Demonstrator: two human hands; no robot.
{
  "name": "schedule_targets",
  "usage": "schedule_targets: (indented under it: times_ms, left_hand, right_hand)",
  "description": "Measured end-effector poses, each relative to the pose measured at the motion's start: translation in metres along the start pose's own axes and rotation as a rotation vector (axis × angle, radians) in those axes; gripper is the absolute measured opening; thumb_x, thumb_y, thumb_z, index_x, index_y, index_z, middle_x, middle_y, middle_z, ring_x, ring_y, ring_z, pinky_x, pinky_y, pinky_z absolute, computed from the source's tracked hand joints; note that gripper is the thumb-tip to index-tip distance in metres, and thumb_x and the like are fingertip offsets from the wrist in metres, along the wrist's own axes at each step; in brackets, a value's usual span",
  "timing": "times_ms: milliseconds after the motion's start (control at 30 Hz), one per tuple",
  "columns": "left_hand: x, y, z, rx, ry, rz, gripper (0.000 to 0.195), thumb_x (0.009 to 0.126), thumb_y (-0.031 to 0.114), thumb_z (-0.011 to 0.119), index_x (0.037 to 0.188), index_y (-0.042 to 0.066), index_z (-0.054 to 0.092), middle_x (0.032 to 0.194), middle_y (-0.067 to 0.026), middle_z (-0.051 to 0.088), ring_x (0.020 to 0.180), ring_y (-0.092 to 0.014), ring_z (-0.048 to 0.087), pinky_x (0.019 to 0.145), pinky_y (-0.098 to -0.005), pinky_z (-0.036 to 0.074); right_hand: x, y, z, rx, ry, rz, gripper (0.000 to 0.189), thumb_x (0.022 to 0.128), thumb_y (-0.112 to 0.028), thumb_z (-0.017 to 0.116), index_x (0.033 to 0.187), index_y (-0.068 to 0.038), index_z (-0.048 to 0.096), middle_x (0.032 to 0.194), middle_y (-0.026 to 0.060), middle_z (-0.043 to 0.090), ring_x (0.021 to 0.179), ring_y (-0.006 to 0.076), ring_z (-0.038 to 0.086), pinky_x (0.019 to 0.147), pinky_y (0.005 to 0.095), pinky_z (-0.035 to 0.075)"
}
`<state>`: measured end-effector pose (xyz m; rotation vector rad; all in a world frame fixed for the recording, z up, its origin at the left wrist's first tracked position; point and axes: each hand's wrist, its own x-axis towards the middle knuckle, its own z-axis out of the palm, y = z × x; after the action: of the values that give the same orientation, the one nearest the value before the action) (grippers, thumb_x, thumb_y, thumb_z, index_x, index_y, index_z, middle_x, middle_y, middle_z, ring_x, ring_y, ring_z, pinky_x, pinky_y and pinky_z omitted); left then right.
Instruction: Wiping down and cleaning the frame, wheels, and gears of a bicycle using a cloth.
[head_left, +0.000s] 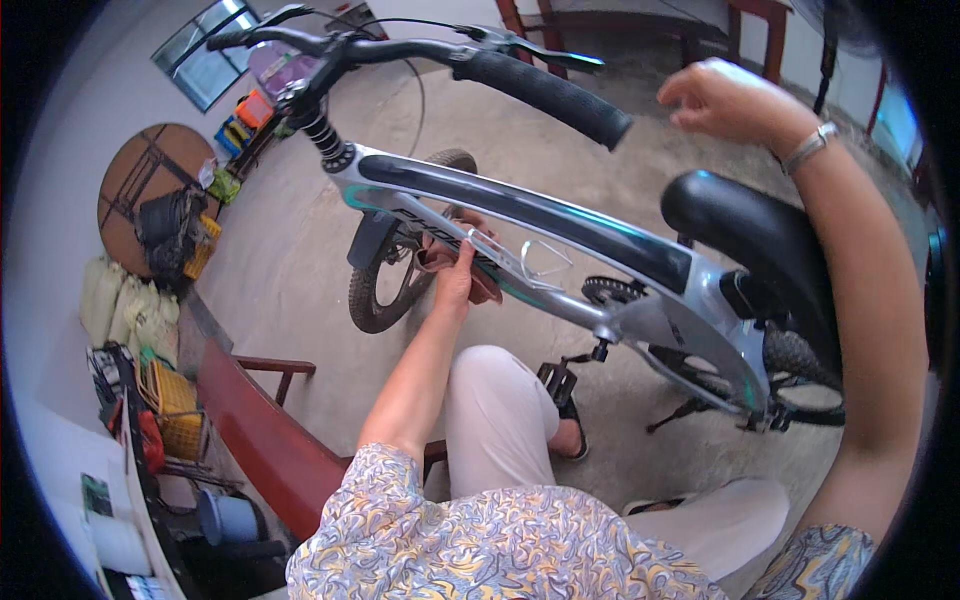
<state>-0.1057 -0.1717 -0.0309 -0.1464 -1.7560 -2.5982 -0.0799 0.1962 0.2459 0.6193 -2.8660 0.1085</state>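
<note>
A silver-grey bicycle (517, 214) with black and teal trim stands across the view before me. My left hand (454, 283) holds a brownish-pink cloth (486, 289) against the down tube, thumb on the near side. Part of the cloth shows behind the tube, close to the wire bottle cage (544, 264). My right hand (724, 105) is raised between the rubber handlebar grip (544, 94) and the black saddle (750, 232), apart from both. Its fingers are loosely bent, with nothing visible in them. The front wheel (367, 304) is turned and partly hidden by the frame.
A red wooden bench (262, 427) is at my left. Along the wall are a round folding tabletop (127, 202), pale plastic jugs (105, 300), a yellow basket (172, 412) and a blue bucket (229, 517). The kickstand (675, 416) and pedal (559, 382) are near my feet.
</note>
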Motion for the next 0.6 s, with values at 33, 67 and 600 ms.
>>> schedule_targets:
  times_ms: [33,67,600]
  left_hand:
    - [-0.001,0.001,-0.002,-0.015,0.014,0.028,0.047,0.088,0.036,0.062,0.123,0.009,0.045,0.110,-0.0059,0.060,0.105,-0.018,0.057,0.092,-0.0334,0.044]
    - [-0.001,0.001,-0.004,0.039,0.064,0.013,0.048,0.087,0.036,0.063,0.123,0.009,0.045,0.110,-0.0055,0.060,0.104,-0.018,0.056,0.091,-0.0339,0.045]
    - [-0.009,-0.028,-0.018,0.429,0.126,-0.257,0.059,0.081,0.049,0.065,0.120,0.004,0.056,0.114,-0.0106,0.061,0.103,-0.020,0.057,0.090,-0.0340,0.043]
  right_hand:
    - [0.000,-0.004,0.000,0.014,0.003,0.023,0.028,0.083,-0.014,0.064,0.108,-0.001,0.063,0.091,0.0159,0.066,0.081,0.0254,0.063,0.075,0.0354,0.051]
    - [0.001,-0.006,-0.002,0.011,-0.023,0.056,0.029,0.083,-0.015,0.064,0.108,-0.001,0.063,0.091,0.0156,0.066,0.080,0.0257,0.063,0.075,0.0354,0.051]
    - [-0.001,-0.024,-0.020,0.101,-0.092,0.163,0.033,0.081,-0.016,0.064,0.111,-0.002,0.063,0.094,0.0174,0.067,0.085,0.0284,0.065,0.081,0.0377,0.051]
